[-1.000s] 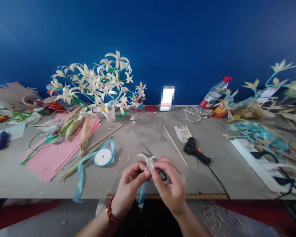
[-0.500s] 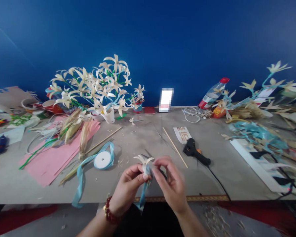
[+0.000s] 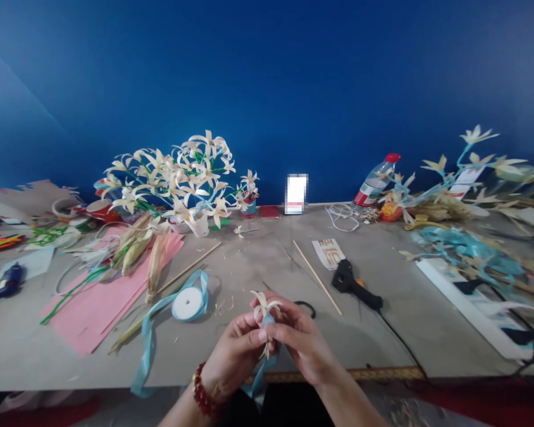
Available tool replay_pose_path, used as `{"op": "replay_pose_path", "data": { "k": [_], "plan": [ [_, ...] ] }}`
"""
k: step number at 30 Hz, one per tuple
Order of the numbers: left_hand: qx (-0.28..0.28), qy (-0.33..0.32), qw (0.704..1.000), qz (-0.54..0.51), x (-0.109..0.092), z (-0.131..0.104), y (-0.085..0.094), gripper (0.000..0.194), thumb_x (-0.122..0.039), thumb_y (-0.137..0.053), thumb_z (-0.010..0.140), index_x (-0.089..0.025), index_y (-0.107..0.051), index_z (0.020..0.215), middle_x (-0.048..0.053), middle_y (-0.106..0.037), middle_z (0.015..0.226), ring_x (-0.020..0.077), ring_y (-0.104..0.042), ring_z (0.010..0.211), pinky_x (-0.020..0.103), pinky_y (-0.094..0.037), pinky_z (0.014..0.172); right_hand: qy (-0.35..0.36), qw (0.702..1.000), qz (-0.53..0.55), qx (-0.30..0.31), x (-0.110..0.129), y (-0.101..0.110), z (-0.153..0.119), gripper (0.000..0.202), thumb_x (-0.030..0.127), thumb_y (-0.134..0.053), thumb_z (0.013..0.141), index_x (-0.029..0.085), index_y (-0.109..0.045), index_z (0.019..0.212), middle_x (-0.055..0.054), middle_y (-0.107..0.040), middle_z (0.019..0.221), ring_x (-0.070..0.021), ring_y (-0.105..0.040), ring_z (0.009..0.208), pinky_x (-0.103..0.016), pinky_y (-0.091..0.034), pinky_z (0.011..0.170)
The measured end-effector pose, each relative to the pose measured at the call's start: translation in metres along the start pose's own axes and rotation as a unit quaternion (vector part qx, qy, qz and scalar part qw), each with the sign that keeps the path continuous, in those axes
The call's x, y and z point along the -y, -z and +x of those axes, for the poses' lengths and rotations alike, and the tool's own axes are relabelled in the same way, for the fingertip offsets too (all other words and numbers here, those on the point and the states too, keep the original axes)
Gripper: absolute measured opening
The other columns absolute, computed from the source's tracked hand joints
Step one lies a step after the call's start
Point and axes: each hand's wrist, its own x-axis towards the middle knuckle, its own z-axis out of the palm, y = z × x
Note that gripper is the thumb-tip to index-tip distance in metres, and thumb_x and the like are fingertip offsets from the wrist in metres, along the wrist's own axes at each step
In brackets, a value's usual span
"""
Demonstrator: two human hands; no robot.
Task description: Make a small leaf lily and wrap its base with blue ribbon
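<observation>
Hands pinching a small husk flower [image 3: 264, 303] above the table's [image 3: 258, 261] near edge.
Left hand [image 3: 234, 353] and right hand [image 3: 303, 339] meet, each grip closed on its ribbon-wrapped stem; beyond, a white cup [image 3: 200, 224] holds a bouquet [image 3: 178, 175].

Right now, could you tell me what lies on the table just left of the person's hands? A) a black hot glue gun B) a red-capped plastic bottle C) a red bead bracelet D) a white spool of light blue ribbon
D: the white spool of light blue ribbon lies on the table left of the left hand and right hand, which pinch a small husk flower; the black hot glue gun lies to their right.
</observation>
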Motion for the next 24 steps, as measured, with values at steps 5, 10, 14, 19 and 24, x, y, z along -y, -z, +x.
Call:
{"op": "replay_pose_path", "data": {
  "k": [5, 10, 14, 19, 24],
  "plan": [
    [0.023, -0.005, 0.999, 0.024, -0.001, 0.0, 0.0, 0.024, -0.029, -0.087, 0.068, -0.013, -0.069, 0.071, 0.001, -0.064, 0.065, 0.0094, -0.057, 0.06, 0.021, -0.044, 0.062, -0.015, 1.0, 0.02, -0.012, 0.001, -0.001, 0.0, 0.027, 0.039, -0.079, 0.073, 0.018, -0.063, 0.075, 0.001, -0.052, 0.076, -0.0094, -0.048, 0.057, -0.02, -0.042, 0.049],
    [0.007, -0.027, 0.999, 0.042, -0.001, 0.0, 0.003, 0.021, -0.025, -0.085, 0.07, -0.014, -0.068, 0.073, 0.001, -0.063, 0.071, 0.0099, -0.057, 0.065, 0.022, -0.044, 0.066, 0.024, 0.999, -0.022, -0.015, 0.005, -0.003, 0.001, 0.032, 0.042, -0.077, 0.074, 0.019, -0.055, 0.07, -0.002, -0.052, 0.084, -0.012, -0.048, 0.066, -0.02, -0.044, 0.052],
    [-0.018, -0.067, 0.995, 0.078, -0.003, -0.001, 0.001, 0.017, -0.026, -0.083, 0.074, -0.015, -0.07, 0.075, 0.001, -0.064, 0.075, 0.0102, -0.056, 0.068, 0.023, -0.044, 0.07, 0.082, 0.994, -0.068, -0.039, 0.003, -0.002, 0.003, 0.03, 0.042, -0.076, 0.076, 0.02, -0.056, 0.07, -0.003, -0.054, 0.084, -0.0158, -0.052, 0.074, -0.023, -0.05, 0.06],
    [-0.059, -0.113, 0.984, 0.121, -0.003, -0.005, -0.002, 0.013, -0.025, -0.081, 0.075, -0.016, -0.073, 0.077, 0.002, -0.069, 0.081, 0.0131, -0.059, 0.074, 0.025, -0.047, 0.074, 0.071, 0.994, -0.076, -0.04, 0.0, -0.002, 0.004, 0.026, 0.042, -0.074, 0.078, 0.02, -0.059, 0.078, -0.002, -0.057, 0.082, -0.0165, -0.056, 0.071, -0.025, -0.052, 0.06],
    [-0.088, -0.151, 0.973, 0.153, 0.001, -0.007, 0.002, 0.013, -0.026, -0.081, 0.075, -0.017, -0.072, 0.079, 0.003, -0.07, 0.084, 0.0156, -0.061, 0.081, 0.026, -0.049, 0.078, 0.149, 0.977, -0.12, -0.096, -0.008, -0.005, 0.0, 0.028, 0.036, -0.074, 0.08, 0.022, -0.058, 0.099, -0.005, -0.061, 0.102, -0.017, -0.062, 0.081, -0.028, -0.054, 0.071]
  ]
}}
